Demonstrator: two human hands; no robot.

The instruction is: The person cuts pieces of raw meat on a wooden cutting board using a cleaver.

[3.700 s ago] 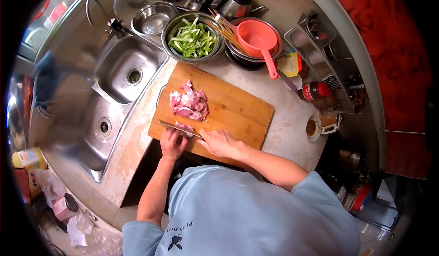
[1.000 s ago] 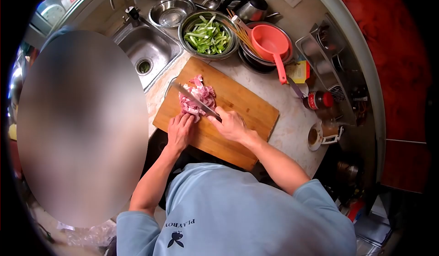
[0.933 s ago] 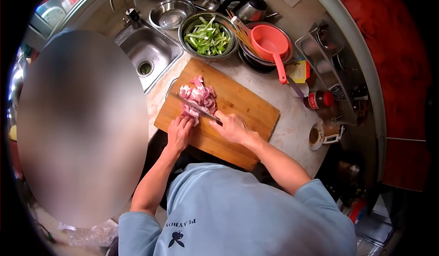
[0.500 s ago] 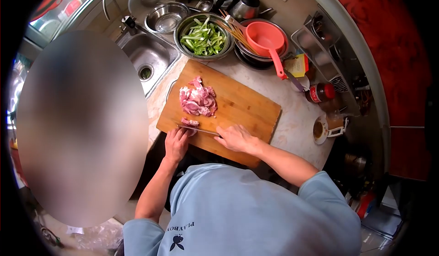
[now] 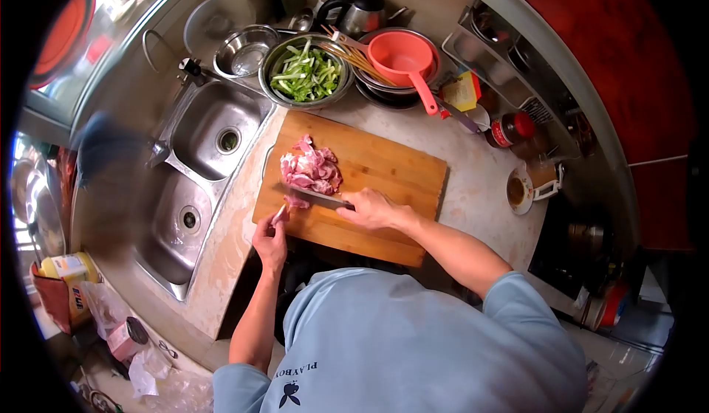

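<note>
On a wooden cutting board (image 5: 391,173) lies a heap of sliced raw meat (image 5: 310,168). My right hand (image 5: 369,210) grips a kitchen knife (image 5: 317,196) by its handle, which the fingers mostly hide. The blade points left, along the near side of the heap. A small bit of meat (image 5: 297,202) sits just below the blade. At the board's near left edge is my left hand (image 5: 270,239), its fingers pinched on what looks like a small pale pink piece of meat (image 5: 280,214). It is apart from the knife.
A double sink (image 5: 221,184) is to the left. Behind the board stand a bowl of cut green vegetables (image 5: 306,73), a steel bowl (image 5: 245,51), a kettle (image 5: 362,13) and a red strainer (image 5: 401,57) on stacked bowls. A red-lidded jar (image 5: 509,129) and a small dish (image 5: 519,190) are at right.
My left hand has drawn back left and down, away from the blade. The knife has moved up toward the meat heap. The view has shifted, and the blurred patch over the sink is gone.
</note>
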